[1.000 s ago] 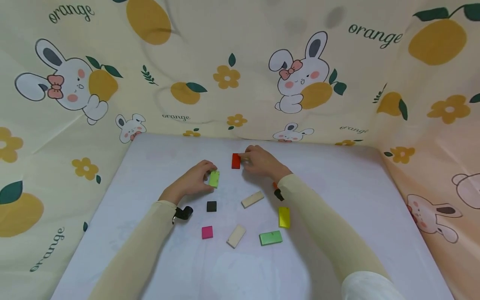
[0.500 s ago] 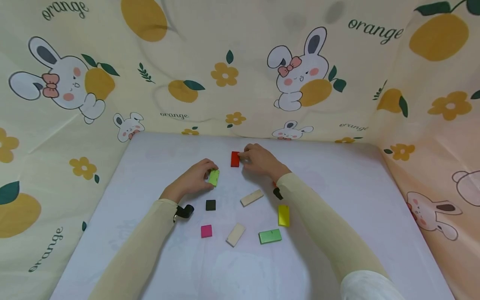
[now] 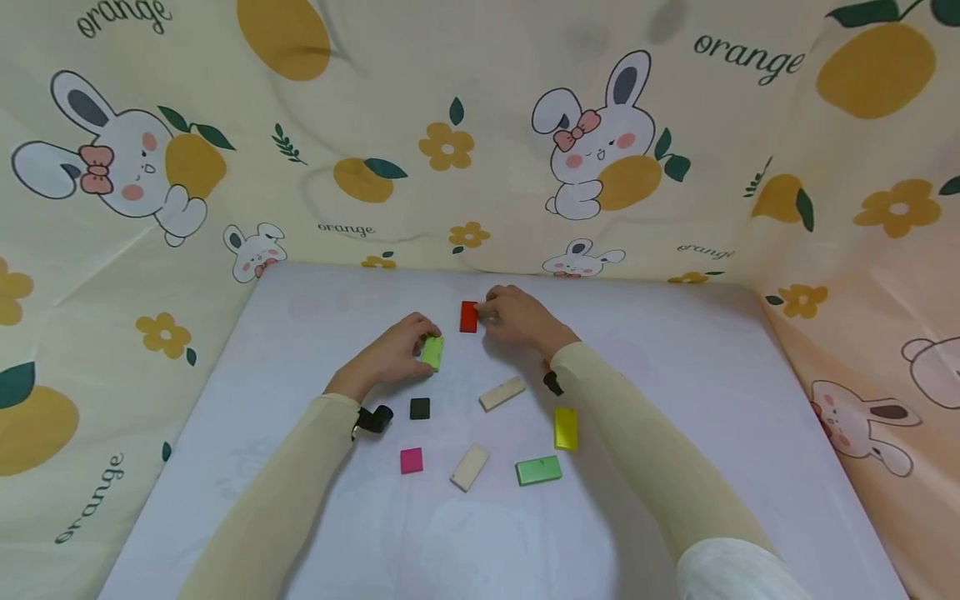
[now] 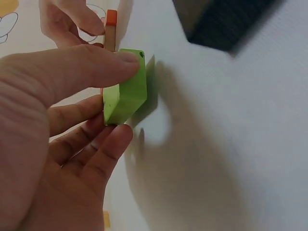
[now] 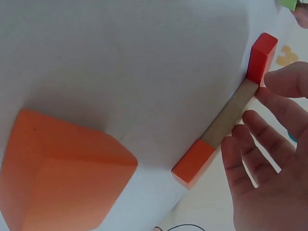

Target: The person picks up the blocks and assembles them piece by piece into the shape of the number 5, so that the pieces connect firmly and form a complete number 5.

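Note:
A light green block [image 3: 432,353] is pinched between the thumb and fingers of the left hand [image 3: 390,357], low over the table. In the left wrist view the thumb lies over the top of the green block [image 4: 131,89], with fingertips at its lower end. The right hand [image 3: 522,318] is at the back of the table beside a red block [image 3: 468,317]. Its fingers, fairly straight in the right wrist view, touch the side of a row: red block, plain wooden block [image 5: 230,114], orange block [image 5: 193,162]. From the head view, the right hand hides most of that row.
Nearer the person lie a black block [image 3: 420,408], a pink block [image 3: 411,461], two pale wooden blocks [image 3: 502,394], a yellow block [image 3: 566,429] and a green block [image 3: 538,470]. Another orange block [image 5: 67,168] is mostly under the right sleeve. A patterned cloth [image 3: 495,183] rises behind.
The left hand has shifted slightly right with the light green block, toward the red block. The right hand stays beside the row; the head view has tilted slightly.

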Tool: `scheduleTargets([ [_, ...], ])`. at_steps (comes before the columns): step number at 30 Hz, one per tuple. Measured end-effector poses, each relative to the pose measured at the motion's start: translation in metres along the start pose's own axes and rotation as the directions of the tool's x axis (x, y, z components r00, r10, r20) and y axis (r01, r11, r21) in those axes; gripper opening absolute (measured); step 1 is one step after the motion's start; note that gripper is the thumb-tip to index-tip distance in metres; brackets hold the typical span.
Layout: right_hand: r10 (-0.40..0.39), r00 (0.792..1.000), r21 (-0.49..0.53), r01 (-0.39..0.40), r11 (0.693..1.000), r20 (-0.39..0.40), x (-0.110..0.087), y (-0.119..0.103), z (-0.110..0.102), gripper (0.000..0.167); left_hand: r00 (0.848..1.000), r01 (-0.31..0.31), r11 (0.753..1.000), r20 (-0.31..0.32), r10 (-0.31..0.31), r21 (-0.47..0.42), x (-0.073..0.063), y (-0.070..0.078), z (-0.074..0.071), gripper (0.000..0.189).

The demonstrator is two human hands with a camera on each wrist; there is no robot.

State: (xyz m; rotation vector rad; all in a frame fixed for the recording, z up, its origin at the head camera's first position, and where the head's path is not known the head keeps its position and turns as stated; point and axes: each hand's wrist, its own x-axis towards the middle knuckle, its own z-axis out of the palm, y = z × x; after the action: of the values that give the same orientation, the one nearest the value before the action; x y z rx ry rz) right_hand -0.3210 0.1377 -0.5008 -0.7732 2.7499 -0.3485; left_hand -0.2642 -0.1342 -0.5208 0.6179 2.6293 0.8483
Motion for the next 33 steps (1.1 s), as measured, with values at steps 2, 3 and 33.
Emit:
scheduleTargets([
  [2,0.004,1.000,0.007,-0.004,1.000,0.004,0.000,0.000,0.000,0.046,1.000,-0.005,1.000,-0.001,0.005,-0.007,0.003,0.003,0.000,0.059],
  [3,0.005,1.000,0.008,-0.005,1.000,0.004,0.001,0.000,0.000,0.046,1.000,-0.009,1.000,-0.002,0.009,-0.010,0.004,0.005,0.000,0.059],
  [33,0.005,1.000,0.022,-0.005,1.000,-0.013,0.001,0.001,0.002,0.050,0.995,-0.098,0.993,0.005,0.098,0.061,0.042,0.033,0.019,0.055],
])
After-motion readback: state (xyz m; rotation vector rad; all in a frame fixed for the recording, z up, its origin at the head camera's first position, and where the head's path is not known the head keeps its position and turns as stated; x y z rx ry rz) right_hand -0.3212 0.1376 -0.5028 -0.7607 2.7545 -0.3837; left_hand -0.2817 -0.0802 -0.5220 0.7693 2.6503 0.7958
